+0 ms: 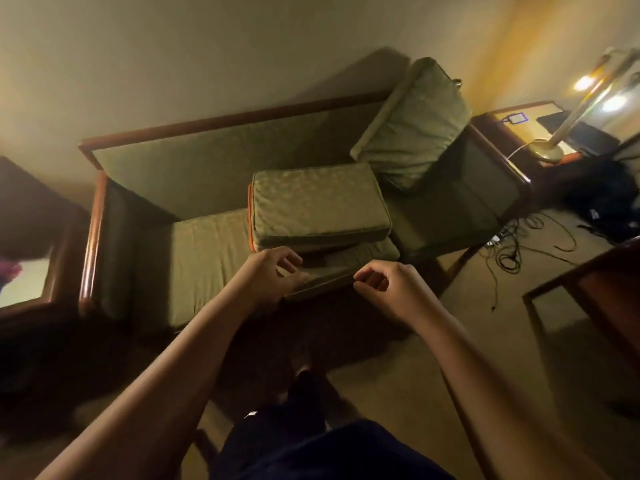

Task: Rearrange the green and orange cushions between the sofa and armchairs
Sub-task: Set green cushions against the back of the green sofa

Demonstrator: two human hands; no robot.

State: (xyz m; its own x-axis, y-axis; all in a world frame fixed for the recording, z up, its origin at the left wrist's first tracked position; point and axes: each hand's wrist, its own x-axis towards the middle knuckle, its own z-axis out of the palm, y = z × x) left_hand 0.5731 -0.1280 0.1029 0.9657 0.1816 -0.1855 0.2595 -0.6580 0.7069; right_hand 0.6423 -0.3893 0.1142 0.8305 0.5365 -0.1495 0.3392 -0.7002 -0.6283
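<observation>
Our left hand (273, 271) and right hand (388, 289) hover, fingers loosely curled, holding nothing. Just beyond the fingertips the thick green brocade box cushion (318, 206) lies stacked on the sofa seat (207, 258); probably light, soft, bulky, so we would grip both side edges.

There is a single view, from a wide-angle camera worn on the person's head. It looks forward and steeply down, tilted so that the wooden-framed sofa (207, 188) runs slantwise across the middle. Both forearms reach up from the bottom edge, with the left hand (273, 271) and right hand (388, 289) near the centre, close to the lens. The wall fills the top; the carpeted floor (485, 341) and a side table with a lamp (568, 123) sit at the right edge, bent by the lens.
</observation>
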